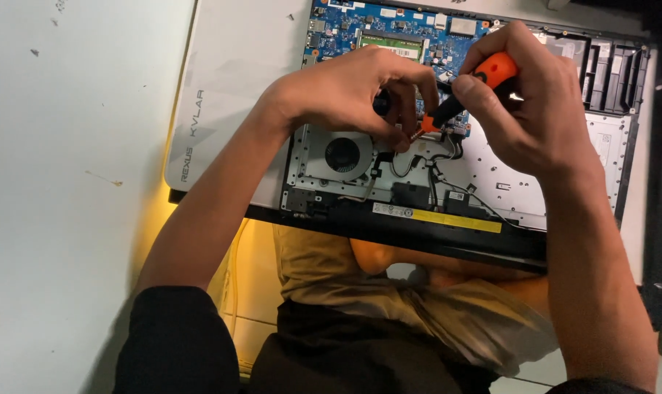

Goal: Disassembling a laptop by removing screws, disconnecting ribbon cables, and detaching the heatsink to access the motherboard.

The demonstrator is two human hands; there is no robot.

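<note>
An opened laptop [535,190] lies bottom-up at the table's near edge, showing a blue circuit board [360,29], a round cooling fan [343,155] and black cables. My right hand [524,98] grips an orange-and-black screwdriver [484,76], its tip angled down-left to a spot just right of the fan. My left hand [353,91] rests over the board, its fingertips pinched around the screwdriver's tip and shaft. What lies under those fingertips is hidden.
A white mat [229,80] lies under the laptop's left side on the pale table [61,182]. A black strip with a yellow label [447,219] runs along the laptop's near edge. My lap in khaki cloth [418,314] shows below the table edge.
</note>
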